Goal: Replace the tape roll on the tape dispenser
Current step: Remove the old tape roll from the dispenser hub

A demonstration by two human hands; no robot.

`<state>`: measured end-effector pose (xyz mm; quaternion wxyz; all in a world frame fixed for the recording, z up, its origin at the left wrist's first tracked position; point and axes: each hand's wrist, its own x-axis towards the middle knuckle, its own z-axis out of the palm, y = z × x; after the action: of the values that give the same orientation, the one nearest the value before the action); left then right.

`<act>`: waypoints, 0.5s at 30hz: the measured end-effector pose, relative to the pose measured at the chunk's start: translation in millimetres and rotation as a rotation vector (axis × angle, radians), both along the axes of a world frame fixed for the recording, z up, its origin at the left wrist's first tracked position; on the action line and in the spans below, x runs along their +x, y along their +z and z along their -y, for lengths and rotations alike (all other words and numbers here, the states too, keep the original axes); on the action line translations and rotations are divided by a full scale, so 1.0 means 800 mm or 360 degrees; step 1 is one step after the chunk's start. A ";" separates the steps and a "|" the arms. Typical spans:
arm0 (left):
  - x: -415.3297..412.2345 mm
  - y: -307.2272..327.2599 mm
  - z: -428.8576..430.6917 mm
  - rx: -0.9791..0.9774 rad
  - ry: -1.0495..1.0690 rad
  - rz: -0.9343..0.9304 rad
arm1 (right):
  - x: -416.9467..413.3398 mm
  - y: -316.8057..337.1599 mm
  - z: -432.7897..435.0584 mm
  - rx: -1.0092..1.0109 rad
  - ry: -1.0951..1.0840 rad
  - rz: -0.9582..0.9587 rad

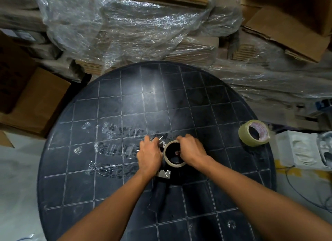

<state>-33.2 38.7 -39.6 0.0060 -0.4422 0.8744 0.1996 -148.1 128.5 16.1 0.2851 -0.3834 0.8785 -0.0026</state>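
A black tape dispenser (162,182) lies on the round dark table (125,100), handle pointing toward me. An empty brown cardboard core (173,164) sits on its spool. My left hand (150,155) grips the dispenser's metal front end beside the core. My right hand (191,150) is closed over the core's far right rim. A full roll of clear tape (254,133) stands tilted near the table's right edge, apart from both hands.
Strips of old clear tape (115,145) stick to the tabletop left of my hands. Plastic-wrapped cardboard stacks (143,28) rise behind the table. Cardboard boxes (34,98) stand at the left, white foam packing (303,149) and cables at the right.
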 end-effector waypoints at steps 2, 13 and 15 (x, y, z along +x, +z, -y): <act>-0.001 0.001 0.000 -0.0013 -0.0012 0.0005 | 0.003 0.003 0.000 0.0007 0.0027 -0.0047; 0.002 -0.002 0.002 0.0008 0.0004 -0.0015 | 0.024 0.000 -0.006 -0.0079 -0.0367 -0.0068; 0.000 -0.003 0.002 0.0006 -0.0002 -0.0011 | 0.023 0.001 -0.008 -0.0076 -0.0405 -0.0048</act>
<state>-33.1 36.8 -41.7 0.0039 -0.4409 0.8743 0.2028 -130.0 135.0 16.6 0.2600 -0.2755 0.9239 -0.0537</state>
